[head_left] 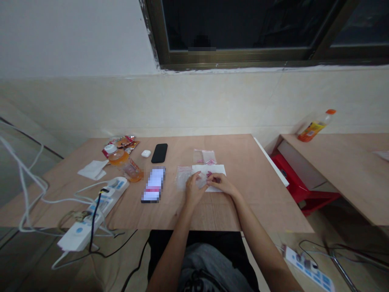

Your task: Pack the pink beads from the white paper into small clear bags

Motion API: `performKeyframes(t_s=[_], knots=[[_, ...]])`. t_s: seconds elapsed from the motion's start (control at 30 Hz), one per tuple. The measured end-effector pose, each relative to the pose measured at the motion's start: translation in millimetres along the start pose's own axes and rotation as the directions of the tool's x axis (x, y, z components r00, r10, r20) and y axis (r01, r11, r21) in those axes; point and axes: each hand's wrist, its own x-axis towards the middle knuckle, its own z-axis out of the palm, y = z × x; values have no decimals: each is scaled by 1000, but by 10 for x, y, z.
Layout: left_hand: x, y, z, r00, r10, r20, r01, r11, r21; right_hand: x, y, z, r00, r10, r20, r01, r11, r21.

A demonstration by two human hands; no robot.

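My left hand (pixel 193 190) and my right hand (pixel 223 183) meet over a white sheet of paper (pixel 219 169). Between their fingers is a small clear plastic bag (pixel 201 181), pinched from both sides. Red print shows near the right fingertips. One more clear zip bag (pixel 181 177) lies flat just left of my left hand. Beyond the paper rests another clear bag (pixel 204 155) with red marks and something whitish in it. Whether the pinched bag holds anything is too small to tell.
A phone with a lit screen (pixel 154 184), a black phone (pixel 159 153), a white earbud case (pixel 146 153) and an orange drink bottle (pixel 125 163) lie to the left. Cables run from a power strip (pixel 80 235) over the table's left edge. A red stool (pixel 299 190) stands right.
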Motion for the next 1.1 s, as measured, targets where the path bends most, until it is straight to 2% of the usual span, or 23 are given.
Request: performKeyframes(t_s=[0.33, 0.47, 1.1], knots=[[-5, 114, -20, 994, -110, -14, 108, 986, -124, 47, 155, -71, 985, 24, -171, -6, 994, 105], [3, 133, -39, 989, -144, -18, 139, 976, -168, 57, 194, -103, 977, 12, -211, 6, 997, 83], [11, 59, -15, 985, -159, -67, 139, 961, -238, 36, 169, -50, 989, -13, -144, 24, 997, 70]])
